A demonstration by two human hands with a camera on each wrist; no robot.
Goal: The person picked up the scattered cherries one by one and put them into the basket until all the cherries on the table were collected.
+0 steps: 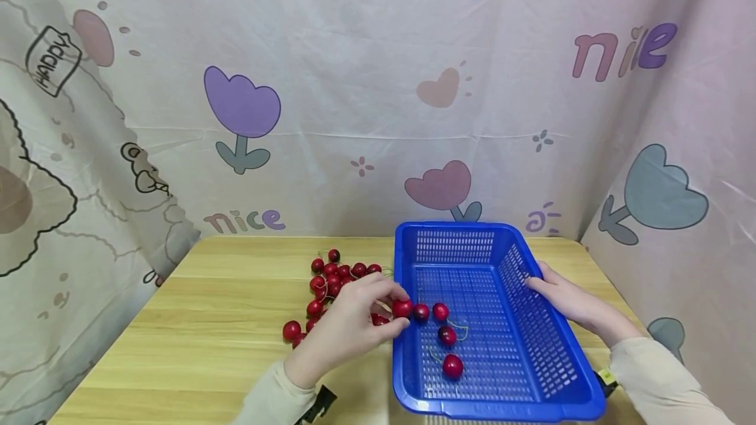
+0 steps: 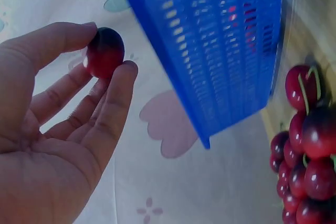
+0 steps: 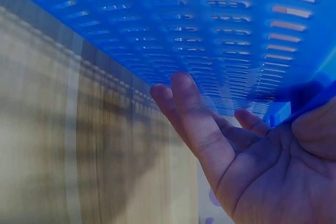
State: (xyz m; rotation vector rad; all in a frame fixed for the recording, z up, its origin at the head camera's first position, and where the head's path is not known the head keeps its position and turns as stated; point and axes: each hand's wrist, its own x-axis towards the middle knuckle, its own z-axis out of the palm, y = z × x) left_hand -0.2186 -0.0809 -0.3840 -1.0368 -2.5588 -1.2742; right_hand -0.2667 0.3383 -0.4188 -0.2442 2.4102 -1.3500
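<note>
My left hand (image 1: 354,317) pinches a dark red cherry (image 1: 402,308) between thumb and fingertips, right at the left rim of a blue plastic basket (image 1: 499,414). The left wrist view shows this cherry (image 2: 105,53) held up beside the basket wall (image 2: 205,51), its top nearly black. Inside the basket lie several cherries (image 1: 453,366), some with green stems, toward the left side. My right hand (image 1: 569,297) grips the basket's right rim, thumb over the edge. In the right wrist view its fingers (image 3: 197,121) lie along the outside of the slotted wall.
A loose pile of cherries (image 1: 333,283) lies on the wooden table (image 1: 195,326) left of the basket, partly hidden behind my left hand. A printed cloth (image 1: 348,97) hangs behind the table and along both sides.
</note>
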